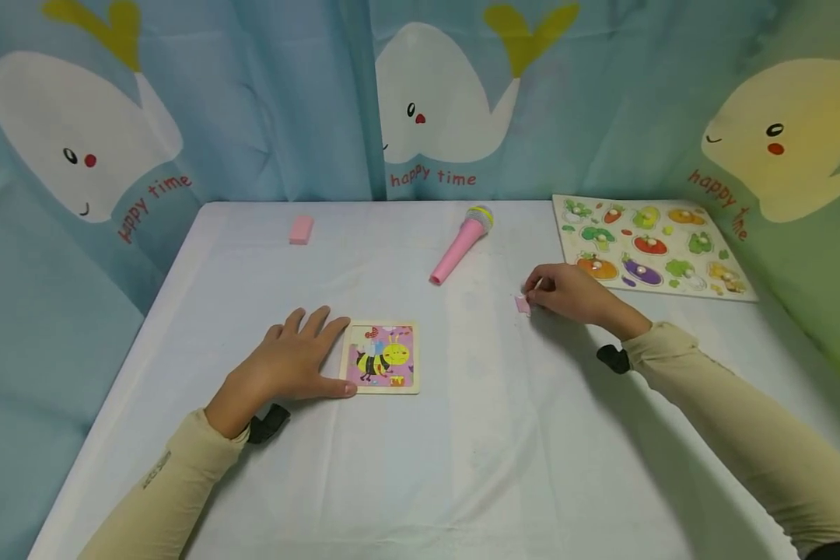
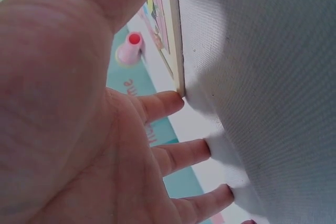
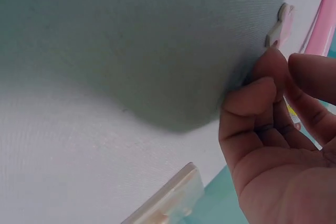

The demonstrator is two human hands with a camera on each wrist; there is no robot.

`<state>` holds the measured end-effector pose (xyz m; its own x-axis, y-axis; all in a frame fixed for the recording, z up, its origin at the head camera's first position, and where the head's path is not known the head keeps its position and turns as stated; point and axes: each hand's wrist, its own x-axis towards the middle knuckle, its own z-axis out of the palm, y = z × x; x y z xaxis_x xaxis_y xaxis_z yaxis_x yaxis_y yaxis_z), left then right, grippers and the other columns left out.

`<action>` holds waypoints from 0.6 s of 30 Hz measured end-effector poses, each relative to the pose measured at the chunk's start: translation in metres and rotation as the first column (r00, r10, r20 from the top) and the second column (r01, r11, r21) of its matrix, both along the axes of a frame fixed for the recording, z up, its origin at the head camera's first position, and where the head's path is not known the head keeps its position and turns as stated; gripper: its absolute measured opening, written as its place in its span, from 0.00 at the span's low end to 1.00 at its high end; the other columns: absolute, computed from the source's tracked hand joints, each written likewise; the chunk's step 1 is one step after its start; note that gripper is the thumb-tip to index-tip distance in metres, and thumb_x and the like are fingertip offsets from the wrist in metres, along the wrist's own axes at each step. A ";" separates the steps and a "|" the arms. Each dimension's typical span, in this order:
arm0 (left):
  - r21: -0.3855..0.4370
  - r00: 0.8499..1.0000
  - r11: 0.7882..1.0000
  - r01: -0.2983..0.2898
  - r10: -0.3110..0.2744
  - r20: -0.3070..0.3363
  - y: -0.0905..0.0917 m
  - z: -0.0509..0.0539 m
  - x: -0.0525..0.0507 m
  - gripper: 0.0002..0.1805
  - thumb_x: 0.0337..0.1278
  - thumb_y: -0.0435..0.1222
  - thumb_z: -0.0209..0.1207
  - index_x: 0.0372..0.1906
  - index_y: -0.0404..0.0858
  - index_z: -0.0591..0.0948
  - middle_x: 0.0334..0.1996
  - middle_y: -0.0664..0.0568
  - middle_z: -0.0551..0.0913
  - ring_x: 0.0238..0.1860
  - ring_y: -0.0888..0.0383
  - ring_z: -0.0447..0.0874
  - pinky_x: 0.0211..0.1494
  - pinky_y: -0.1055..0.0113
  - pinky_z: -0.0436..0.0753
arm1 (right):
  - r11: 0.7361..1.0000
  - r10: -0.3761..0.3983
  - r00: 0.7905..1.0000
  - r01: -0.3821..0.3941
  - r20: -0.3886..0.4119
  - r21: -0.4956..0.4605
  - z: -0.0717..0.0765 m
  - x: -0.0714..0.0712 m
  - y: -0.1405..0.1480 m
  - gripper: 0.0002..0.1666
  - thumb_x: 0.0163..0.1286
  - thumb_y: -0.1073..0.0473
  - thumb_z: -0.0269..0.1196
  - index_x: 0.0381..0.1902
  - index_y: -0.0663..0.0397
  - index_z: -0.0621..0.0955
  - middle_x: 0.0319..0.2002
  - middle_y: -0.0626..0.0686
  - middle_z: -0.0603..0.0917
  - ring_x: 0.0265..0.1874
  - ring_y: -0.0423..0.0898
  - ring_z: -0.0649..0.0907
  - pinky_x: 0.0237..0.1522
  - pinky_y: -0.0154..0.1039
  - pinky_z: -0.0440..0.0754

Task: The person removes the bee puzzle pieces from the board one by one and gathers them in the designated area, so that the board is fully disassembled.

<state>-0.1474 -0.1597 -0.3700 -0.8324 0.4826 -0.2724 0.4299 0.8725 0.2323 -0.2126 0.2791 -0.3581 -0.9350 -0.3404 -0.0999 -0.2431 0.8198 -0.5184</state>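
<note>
1. The bee puzzle (image 1: 383, 361) lies flat on the white worktop (image 1: 420, 474), a little left of its middle. Its frame is nearly square, so it has no marked long axis; its sides run roughly left-right and near-far. The pictured bee's body stretches left to right, head toward the right and feet toward the near side.
2. The left hand (image 1: 287, 359) rests at the puzzle's left side with its fingers spread apart. The thumb touches the near left corner and the index finger the far left corner; the other fingers reach away onto the worktop.
3. A small pink piece (image 1: 523, 306) is on the worktop to the right of the puzzle, well apart from it. Its long axis looks to run near to far, the far end leaning slightly left; knobs show at its ends.
4. The right hand (image 1: 567, 292) is at the pink piece, fingers bent and thumb close to the index finger. The fingertips are at the piece's right side; whether they pinch it, I cannot tell.
5. Beyond, the pink microphone (image 1: 458, 249) slants across the worktop, its head pointing far right and its handle end near left.
6. The vegetable board (image 1: 677, 247) lies at the far right, long side running left to right, just past the right hand.
7. A pink block (image 1: 301, 230) lies far left, its longer side running near to far.
</note>
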 end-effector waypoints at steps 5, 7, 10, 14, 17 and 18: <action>-0.023 1.000 1.000 -0.003 0.003 0.008 0.002 0.000 -0.003 0.59 0.58 0.64 0.72 0.84 0.37 0.61 0.82 0.32 0.57 0.78 0.25 0.54 0.71 0.28 0.64 | 0.999 -0.023 1.000 0.023 -0.003 -0.028 0.001 0.002 -0.007 0.09 0.79 0.63 0.65 0.48 0.65 0.85 0.33 0.54 0.86 0.31 0.48 0.79 0.33 0.40 0.76; -0.024 1.000 1.000 -0.002 0.002 0.011 0.004 0.001 -0.004 0.59 0.58 0.64 0.72 0.84 0.38 0.61 0.82 0.33 0.57 0.79 0.26 0.54 0.72 0.28 0.64 | 0.999 -0.035 0.999 0.035 -0.002 -0.039 0.003 0.004 -0.010 0.09 0.79 0.63 0.64 0.49 0.65 0.85 0.34 0.54 0.85 0.32 0.49 0.79 0.34 0.39 0.76; -0.026 1.000 1.000 -0.004 0.004 0.017 0.006 0.000 -0.007 0.59 0.58 0.65 0.71 0.85 0.39 0.61 0.83 0.33 0.56 0.79 0.26 0.53 0.73 0.29 0.63 | 0.997 -0.038 0.999 0.038 0.001 -0.063 0.005 0.005 -0.016 0.09 0.80 0.64 0.63 0.50 0.65 0.85 0.36 0.55 0.85 0.33 0.50 0.80 0.35 0.39 0.78; -0.040 0.999 0.999 -0.017 0.018 0.031 0.005 -0.001 -0.007 0.59 0.58 0.64 0.72 0.85 0.39 0.60 0.83 0.34 0.54 0.80 0.27 0.51 0.73 0.29 0.62 | 0.994 0.003 1.000 -0.003 -0.003 -0.109 0.004 0.005 -0.033 0.09 0.80 0.64 0.62 0.50 0.65 0.85 0.40 0.57 0.86 0.37 0.51 0.80 0.38 0.38 0.78; -0.052 0.999 0.998 -0.025 0.027 0.034 0.002 -0.001 -0.005 0.59 0.59 0.64 0.72 0.85 0.39 0.59 0.83 0.34 0.54 0.80 0.27 0.51 0.73 0.29 0.62 | 0.989 0.044 0.999 -0.046 -0.014 -0.140 0.001 0.004 -0.050 0.08 0.80 0.65 0.63 0.49 0.64 0.86 0.42 0.56 0.86 0.40 0.51 0.79 0.42 0.39 0.77; -0.055 0.999 0.998 -0.027 0.028 0.034 0.001 -0.001 -0.004 0.60 0.59 0.64 0.71 0.86 0.39 0.59 0.83 0.34 0.54 0.80 0.27 0.51 0.73 0.29 0.62 | 0.987 0.056 0.998 -0.059 -0.018 -0.152 0.000 0.004 -0.055 0.07 0.79 0.65 0.63 0.48 0.64 0.86 0.41 0.56 0.86 0.41 0.51 0.79 0.42 0.39 0.77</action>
